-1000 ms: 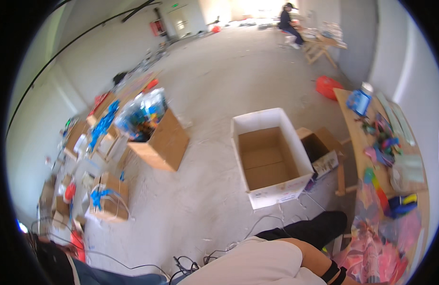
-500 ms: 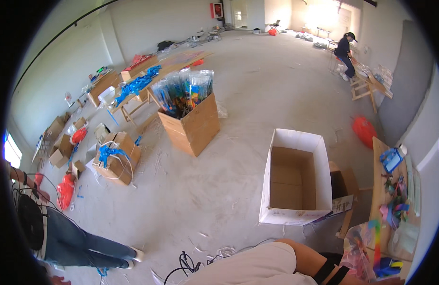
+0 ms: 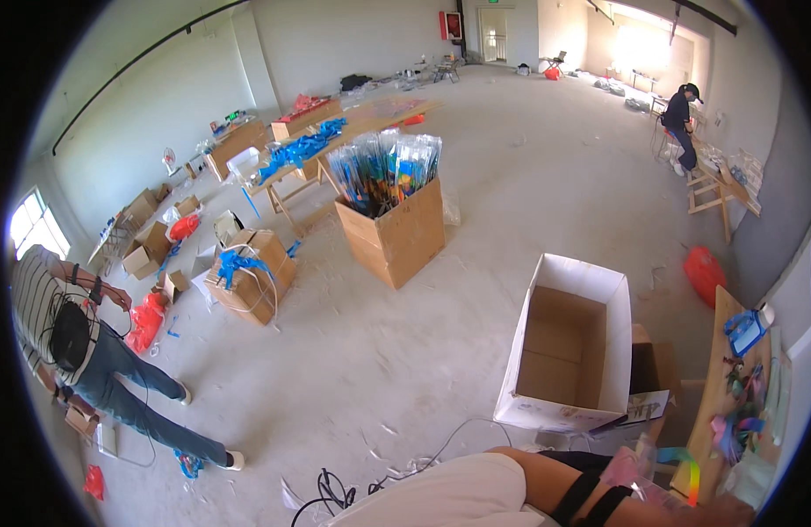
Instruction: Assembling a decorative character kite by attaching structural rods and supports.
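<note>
My left forearm, in a white sleeve with two black straps, reaches along the lower edge to the wooden worktable (image 3: 708,422) at the right. My left hand (image 3: 728,511) is at the lower right rim, blurred and partly cut off; its fingers cannot be made out. Beside the wrist lies a pinkish see-through plastic piece (image 3: 629,470). A rainbow-coloured strip (image 3: 692,474) curves from it close to the hand. Past the hand are a pale translucent plastic bag (image 3: 749,474) and a heap of colourful ribbons (image 3: 737,430). My right hand is out of view.
A white-sided open carton (image 3: 620,351) stands beside the worktable. Another carton (image 3: 396,233) holds plastic-wrapped packs. A black cable (image 3: 326,496) loops near my sleeve. One person (image 3: 89,342) stands at left; another (image 3: 680,127) is far right. A red bag (image 3: 704,274) lies by the wall.
The view has swung left and up, so the room sits further right. The rainbow strip has gone from upright to curved. The person at left has raised a forearm into sight.
</note>
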A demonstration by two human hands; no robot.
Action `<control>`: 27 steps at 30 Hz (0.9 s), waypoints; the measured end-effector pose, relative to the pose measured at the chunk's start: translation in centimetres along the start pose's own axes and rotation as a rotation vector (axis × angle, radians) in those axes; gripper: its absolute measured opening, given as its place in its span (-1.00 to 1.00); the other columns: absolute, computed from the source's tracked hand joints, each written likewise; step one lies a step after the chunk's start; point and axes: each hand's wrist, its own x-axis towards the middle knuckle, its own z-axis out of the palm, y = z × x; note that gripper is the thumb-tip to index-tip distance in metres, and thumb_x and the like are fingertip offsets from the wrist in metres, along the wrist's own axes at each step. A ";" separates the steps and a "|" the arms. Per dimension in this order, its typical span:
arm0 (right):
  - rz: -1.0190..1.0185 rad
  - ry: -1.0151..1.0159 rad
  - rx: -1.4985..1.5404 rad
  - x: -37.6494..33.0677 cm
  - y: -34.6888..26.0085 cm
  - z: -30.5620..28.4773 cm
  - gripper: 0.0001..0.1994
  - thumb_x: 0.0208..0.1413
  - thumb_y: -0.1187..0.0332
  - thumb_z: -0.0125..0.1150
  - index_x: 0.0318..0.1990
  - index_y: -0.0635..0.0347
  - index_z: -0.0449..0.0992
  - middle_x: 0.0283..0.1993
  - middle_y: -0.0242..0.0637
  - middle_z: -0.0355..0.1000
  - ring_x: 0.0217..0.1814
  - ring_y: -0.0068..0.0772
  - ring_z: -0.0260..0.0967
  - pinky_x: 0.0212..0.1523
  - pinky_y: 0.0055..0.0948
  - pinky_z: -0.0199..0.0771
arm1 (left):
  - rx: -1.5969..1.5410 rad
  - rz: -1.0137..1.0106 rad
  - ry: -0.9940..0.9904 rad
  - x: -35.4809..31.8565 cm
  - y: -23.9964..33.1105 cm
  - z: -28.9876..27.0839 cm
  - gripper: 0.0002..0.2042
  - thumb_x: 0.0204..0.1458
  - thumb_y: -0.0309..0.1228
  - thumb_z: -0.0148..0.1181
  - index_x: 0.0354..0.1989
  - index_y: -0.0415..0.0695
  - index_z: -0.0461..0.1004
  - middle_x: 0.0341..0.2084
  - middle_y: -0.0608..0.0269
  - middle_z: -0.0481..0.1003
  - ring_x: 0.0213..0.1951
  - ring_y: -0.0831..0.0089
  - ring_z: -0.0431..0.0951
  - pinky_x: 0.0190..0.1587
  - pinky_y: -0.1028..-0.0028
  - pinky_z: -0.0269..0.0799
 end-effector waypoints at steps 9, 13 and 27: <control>0.024 -0.025 0.118 0.3 2.1 -2.2 -0.84 0.22 0.48 0.23 -0.15 0.44 0.55 -0.48 -0.21 0.45 -0.55 -0.45 0.31 -0.58 -0.45 0.37 | 0.342 -0.019 -0.133 -0.6 2.5 0.8 -0.86 0.06 -0.41 0.13 -0.35 -0.23 0.38 -0.49 0.01 0.39 -0.40 -0.03 0.46 -0.34 0.14 0.36; -0.375 -0.104 0.097 1.6 3.5 -2.4 -0.79 0.22 0.52 0.24 -0.06 0.49 0.51 -0.40 -0.14 0.50 -0.55 -0.44 0.35 -0.60 -0.45 0.45 | 0.513 -0.109 -0.187 -1.4 3.3 0.5 -0.85 0.07 -0.39 0.13 -0.38 -0.23 0.37 -0.49 -0.01 0.40 -0.40 -0.03 0.46 -0.32 0.13 0.37; -0.074 -0.143 0.214 0.2 3.0 -0.2 -0.75 0.13 0.47 0.33 -0.09 0.46 0.56 -0.24 -0.09 0.55 -0.36 -0.33 0.48 -0.37 -0.43 0.51 | 0.533 0.183 -0.481 -2.2 4.7 -0.9 -0.85 0.04 -0.34 0.18 -0.47 -0.10 0.39 -0.45 0.20 0.44 -0.31 0.17 0.50 -0.25 0.27 0.42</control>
